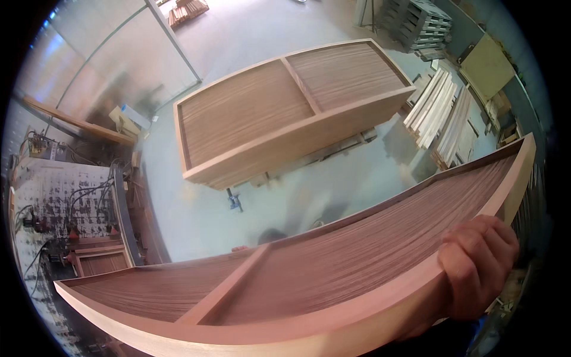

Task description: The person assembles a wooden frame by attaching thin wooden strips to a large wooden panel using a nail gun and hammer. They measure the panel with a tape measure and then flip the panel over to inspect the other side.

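A large framed wooden panel (351, 268) spans the lower part of the head view, tilted, with dark reddish-brown grain, a paler raised rim and one crossbar. At its right end, my right hand (479, 262) is closed round the near rim, knuckles up; the thumb is hidden. My left hand does not show. Over the panel's far edge peek what look like fingertips (239, 248) and a dark rounded shape (272, 236), perhaps another person's head; most of both is hidden.
Beyond stands a stack of similar framed panels (244, 113) on a low support with a blue caster (235, 200). Pale wood strips (433, 110) lie at right, near grey stacked pallets (419, 27). A machine with cables (68, 196) occupies the left, below a translucent partition (107, 53).
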`<state>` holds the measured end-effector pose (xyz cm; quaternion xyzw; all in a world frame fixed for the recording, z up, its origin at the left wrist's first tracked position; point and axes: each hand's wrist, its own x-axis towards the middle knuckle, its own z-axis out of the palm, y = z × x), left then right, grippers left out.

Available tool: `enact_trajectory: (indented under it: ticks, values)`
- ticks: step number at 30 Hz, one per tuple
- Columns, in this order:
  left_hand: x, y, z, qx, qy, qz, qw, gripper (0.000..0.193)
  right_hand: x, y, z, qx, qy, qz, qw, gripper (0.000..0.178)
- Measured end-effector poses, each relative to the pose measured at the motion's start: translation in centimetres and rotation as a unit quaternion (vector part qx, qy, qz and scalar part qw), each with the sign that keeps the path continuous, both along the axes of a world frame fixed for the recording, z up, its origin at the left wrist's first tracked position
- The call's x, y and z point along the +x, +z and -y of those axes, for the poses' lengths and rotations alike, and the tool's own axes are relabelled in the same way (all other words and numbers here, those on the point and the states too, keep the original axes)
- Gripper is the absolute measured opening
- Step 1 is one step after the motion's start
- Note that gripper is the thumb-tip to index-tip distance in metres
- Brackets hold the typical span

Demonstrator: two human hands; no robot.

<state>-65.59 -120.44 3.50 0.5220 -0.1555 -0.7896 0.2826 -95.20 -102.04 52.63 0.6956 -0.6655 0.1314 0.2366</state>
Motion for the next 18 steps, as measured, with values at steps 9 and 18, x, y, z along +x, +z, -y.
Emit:
enact_trajectory:
  ticks: [9, 18]
  values:
    - [-18.4, -2.5, 8.0, 0.007, 0.089, 0.016, 0.996, 0.079, -23.8, -1.5, 13.6, 0.035, 0.06, 0.057, 0.996, 0.075]
    - [-35.3, -5.7, 15.9, 0.003, 0.138, -0.019, 0.99, 0.078, -44.3, 2.1, 29.8, 0.15, 0.046, -0.015, 0.988, 0.071]
